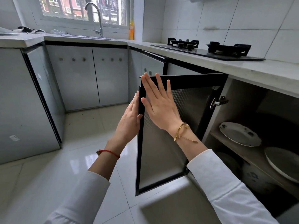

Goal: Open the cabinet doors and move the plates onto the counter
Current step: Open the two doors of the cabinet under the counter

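Door: the cabinet door point(163, 143) stands swung out at centre, a black-framed rectangle with a patterned frosted panel, long axis upright, free edge toward 9 o'clock.
Right hand: the right hand point(159, 102) lies flat with straight fingers against the panel's inner face.
Left hand: the left hand point(130, 122) holds the door's free edge, thumb hooked round the frame.
Plates: a scalloped white plate point(239, 134) lies on the shelf point(252, 156) at 3 o'clock; a smooth round plate point(282, 163) lies just beside it at 4 o'clock, partly cut off.
Below shelf: a rounded white vessel point(252, 176), possibly a jar, in shadow.
Counter: the pale stone counter point(242, 70) runs above, bearing a black gas hob point(210, 49).
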The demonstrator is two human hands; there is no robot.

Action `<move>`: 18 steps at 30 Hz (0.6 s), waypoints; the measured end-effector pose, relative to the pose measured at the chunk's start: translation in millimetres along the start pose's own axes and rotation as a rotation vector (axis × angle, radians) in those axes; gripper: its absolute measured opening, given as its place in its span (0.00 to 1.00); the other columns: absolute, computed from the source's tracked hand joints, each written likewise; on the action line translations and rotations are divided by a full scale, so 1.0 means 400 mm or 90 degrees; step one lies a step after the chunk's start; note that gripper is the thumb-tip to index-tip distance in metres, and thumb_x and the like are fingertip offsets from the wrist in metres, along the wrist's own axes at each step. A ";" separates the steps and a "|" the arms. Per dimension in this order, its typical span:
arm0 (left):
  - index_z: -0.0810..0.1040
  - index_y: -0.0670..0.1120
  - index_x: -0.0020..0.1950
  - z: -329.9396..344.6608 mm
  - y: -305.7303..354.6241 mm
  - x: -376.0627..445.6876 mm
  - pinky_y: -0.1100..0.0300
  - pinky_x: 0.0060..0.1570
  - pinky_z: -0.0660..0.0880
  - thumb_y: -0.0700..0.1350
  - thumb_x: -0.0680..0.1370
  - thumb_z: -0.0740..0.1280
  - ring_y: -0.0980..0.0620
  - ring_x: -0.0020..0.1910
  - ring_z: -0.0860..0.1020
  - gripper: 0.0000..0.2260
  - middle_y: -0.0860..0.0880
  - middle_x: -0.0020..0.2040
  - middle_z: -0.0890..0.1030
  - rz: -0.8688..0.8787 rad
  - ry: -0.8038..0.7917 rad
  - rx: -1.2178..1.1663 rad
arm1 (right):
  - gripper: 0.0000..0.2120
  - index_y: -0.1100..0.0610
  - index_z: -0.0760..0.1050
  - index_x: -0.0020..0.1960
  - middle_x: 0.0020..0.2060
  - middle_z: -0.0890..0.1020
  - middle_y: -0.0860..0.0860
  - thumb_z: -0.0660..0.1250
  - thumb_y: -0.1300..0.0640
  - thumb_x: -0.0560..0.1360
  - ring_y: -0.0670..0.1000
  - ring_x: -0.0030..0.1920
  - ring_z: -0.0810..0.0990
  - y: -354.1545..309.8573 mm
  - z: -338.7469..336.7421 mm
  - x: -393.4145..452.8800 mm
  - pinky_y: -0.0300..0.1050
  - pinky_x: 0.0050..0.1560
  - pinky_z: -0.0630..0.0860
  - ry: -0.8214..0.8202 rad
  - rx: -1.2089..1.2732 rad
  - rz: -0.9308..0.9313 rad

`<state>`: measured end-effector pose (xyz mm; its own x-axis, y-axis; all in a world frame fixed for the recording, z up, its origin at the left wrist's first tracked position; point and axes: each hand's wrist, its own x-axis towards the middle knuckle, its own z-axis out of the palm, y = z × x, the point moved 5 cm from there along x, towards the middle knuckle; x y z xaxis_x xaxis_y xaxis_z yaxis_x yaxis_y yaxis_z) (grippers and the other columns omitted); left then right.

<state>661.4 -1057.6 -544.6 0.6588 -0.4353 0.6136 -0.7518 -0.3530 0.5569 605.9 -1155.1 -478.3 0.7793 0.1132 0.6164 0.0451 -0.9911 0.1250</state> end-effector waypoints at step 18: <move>0.57 0.43 0.78 0.007 0.179 -0.085 0.44 0.75 0.59 0.36 0.79 0.63 0.49 0.79 0.54 0.29 0.47 0.79 0.57 0.151 0.049 0.007 | 0.29 0.58 0.50 0.79 0.79 0.56 0.51 0.51 0.46 0.83 0.50 0.79 0.46 0.109 -0.135 -0.201 0.56 0.79 0.45 0.075 0.035 0.127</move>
<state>584.9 -1070.3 -527.1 0.4633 -0.4435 0.7673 -0.8858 -0.2580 0.3857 511.3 -1203.6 -480.4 0.6975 -0.0813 0.7120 -0.0658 -0.9966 -0.0493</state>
